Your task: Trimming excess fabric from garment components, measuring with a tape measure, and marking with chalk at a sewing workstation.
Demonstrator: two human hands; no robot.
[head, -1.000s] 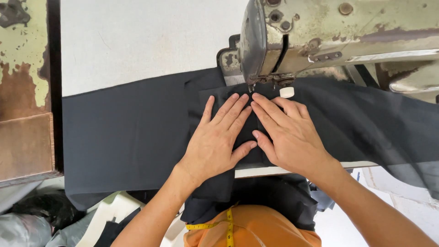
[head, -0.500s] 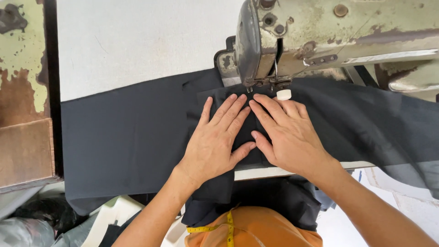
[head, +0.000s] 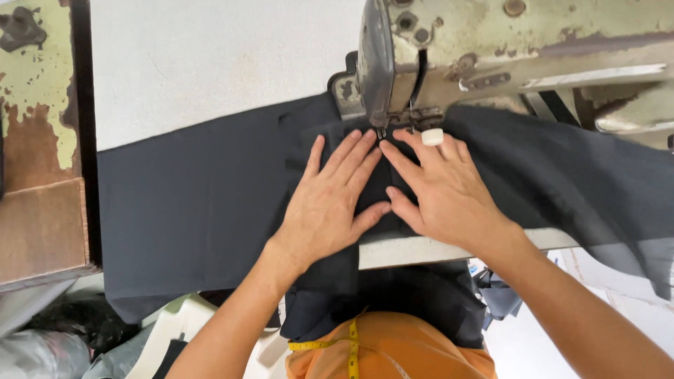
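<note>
So my left hand (head: 328, 203) is spread flat, fingers loose, pressing the dark fabric (head: 189, 210) down, not gripping anything. My right hand (head: 439, 188) is flat the same way just beside it, a white cap on one fingertip. The fabric hangs over the table's (head: 210, 63) near edge. The sewing machine (head: 491, 49) head hides the needle, top cut off.

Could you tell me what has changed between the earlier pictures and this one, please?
Very little. Both hands have crept slightly towards the sewing machine, pushing the dark fabric along under its foot. The left hand and right hand stay pressed flat on the cloth, side by side; nothing was picked up or let go.
</note>
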